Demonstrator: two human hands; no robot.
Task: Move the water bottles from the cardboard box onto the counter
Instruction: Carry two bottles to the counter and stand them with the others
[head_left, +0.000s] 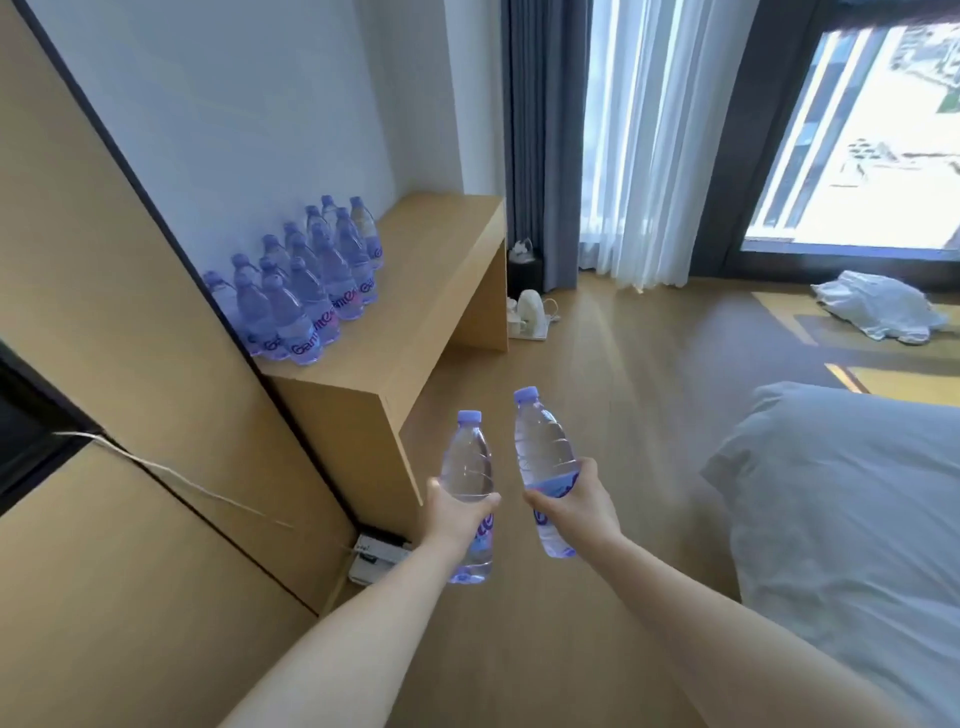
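Head camera: the left hand (457, 512) is wrapped around one water bottle (467, 483), and the right hand (569, 501) grips a second bottle (543, 447). Both bottles are upright above the floor (597, 374), near the wooden counter (436, 291). Many bottles (306, 291) stand on the counter along the wall.

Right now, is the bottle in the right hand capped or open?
Capped: the bottle in the right hand carries its purple cap on top.

This is a bedroom, likely a hotel room: a bed (852, 499) with grey bedding, a wooden floor (613, 374), long curtains (597, 135) beside a tall window (862, 135), and a plain wooden counter (436, 270) built against the wall.
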